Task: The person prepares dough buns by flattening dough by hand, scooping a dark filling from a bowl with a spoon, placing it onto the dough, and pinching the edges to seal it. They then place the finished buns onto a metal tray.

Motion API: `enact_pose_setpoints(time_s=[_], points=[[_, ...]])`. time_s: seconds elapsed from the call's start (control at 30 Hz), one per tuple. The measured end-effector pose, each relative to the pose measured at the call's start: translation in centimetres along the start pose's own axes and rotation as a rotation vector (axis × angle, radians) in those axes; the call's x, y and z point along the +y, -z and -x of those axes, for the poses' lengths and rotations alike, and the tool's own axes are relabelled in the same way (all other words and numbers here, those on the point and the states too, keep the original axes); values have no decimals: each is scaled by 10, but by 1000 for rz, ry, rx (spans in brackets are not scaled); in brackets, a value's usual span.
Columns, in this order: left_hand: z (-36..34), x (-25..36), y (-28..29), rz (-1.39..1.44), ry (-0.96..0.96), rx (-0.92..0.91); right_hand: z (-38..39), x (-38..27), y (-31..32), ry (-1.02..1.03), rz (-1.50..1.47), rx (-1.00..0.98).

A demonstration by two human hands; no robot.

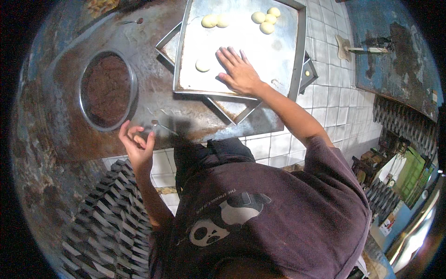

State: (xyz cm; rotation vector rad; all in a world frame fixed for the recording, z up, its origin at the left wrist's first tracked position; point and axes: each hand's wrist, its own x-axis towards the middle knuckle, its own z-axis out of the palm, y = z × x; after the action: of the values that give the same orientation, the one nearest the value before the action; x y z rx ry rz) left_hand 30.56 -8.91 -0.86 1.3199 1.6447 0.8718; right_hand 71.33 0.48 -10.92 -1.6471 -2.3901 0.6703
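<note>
1. The right hand (pixel 239 72) lies flat on the top baking tray (pixel 283 69), palm down, fingers spread and open, gripping nothing.
2. This tray is a shallow rectangle of dull grey metal with a raised rim, its floured floor pale. It sits on the worn worktop (pixel 60 135), its long axis running away from the person.
3. A flattened dough disc (pixel 203 64) lies just beside the fingertips, toward the person's left. Two round dough balls (pixel 215 21) sit at the far edge, and a cluster of three dough balls (pixel 267 19) near the far right corner.
4. More trays (pixel 234 109) are stacked beneath, turned at an angle.
5. The left hand (pixel 137 144) hovers at the worktop's near edge, fingers loosely curled, empty.
6. Close by it lies a small metal spoon (pixel 162 126).
7. Farther left stands a round metal bowl (pixel 132 88) of dark brown crumbly filling.
</note>
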Motion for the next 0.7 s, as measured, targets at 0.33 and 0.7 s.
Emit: enact_pose_setpoints(time_s=[0.33,0.7], points=[[25,-2,32,-11,-9,34,-50,99,98,-368,271,326],[3,44,11,334,57,-110,-38,166,119,-531,-386,4]])
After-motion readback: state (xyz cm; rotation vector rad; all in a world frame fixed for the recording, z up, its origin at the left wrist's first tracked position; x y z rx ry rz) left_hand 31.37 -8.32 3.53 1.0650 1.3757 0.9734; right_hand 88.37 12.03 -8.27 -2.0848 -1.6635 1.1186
